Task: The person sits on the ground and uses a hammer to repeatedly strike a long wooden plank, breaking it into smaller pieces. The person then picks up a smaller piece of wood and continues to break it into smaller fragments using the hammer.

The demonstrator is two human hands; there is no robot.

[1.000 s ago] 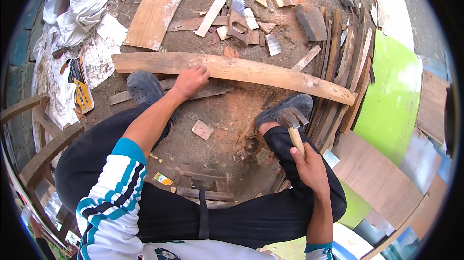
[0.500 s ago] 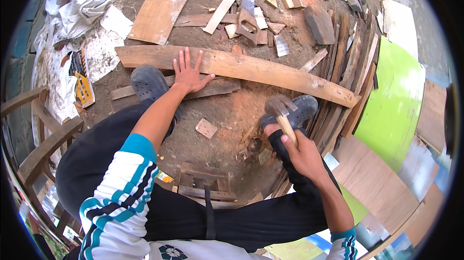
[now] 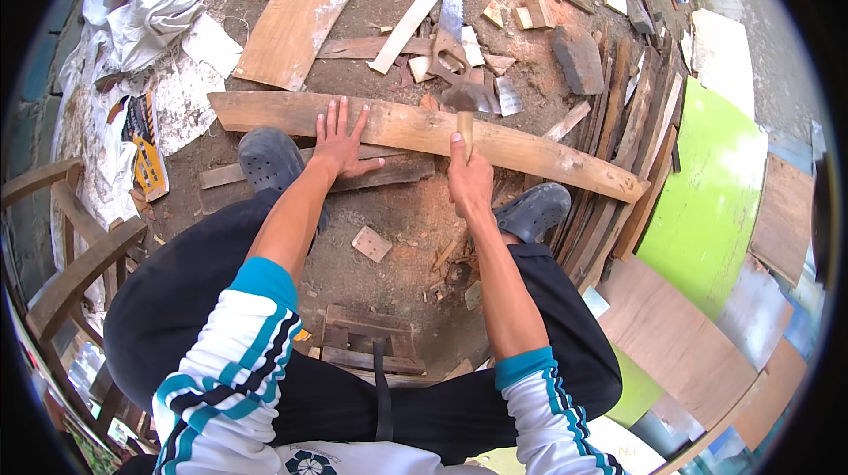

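Observation:
A long wooden plank (image 3: pixel 530 150) lies across the ground in front of me, its right end on the stacked strips. My left hand (image 3: pixel 338 144) rests flat on its left half, fingers spread, thumb pointing right. In my right hand (image 3: pixel 470 176) is a hammer (image 3: pixel 468 104), gripped by its wooden handle. The hammer's dark metal head is raised beyond the plank's far edge, in front of the handsaw's grip. Under the plank's left part, a darker board (image 3: pixel 389 169) shows between my feet.
A handsaw (image 3: pixel 451 11) lies beyond the plank among wood offcuts. To the left are a white sack (image 3: pixel 132 11) and a wooden chair (image 3: pixel 84 276). Stacked strips (image 3: pixel 640 135), a green panel (image 3: pixel 711 192) and plywood (image 3: pixel 676 329) line the right. A small wood block (image 3: pixel 372 244) sits between my feet.
My right hand has carried the hammer left and away from me, from beside my right shoe to over the plank. My left hand stays flat on the plank.

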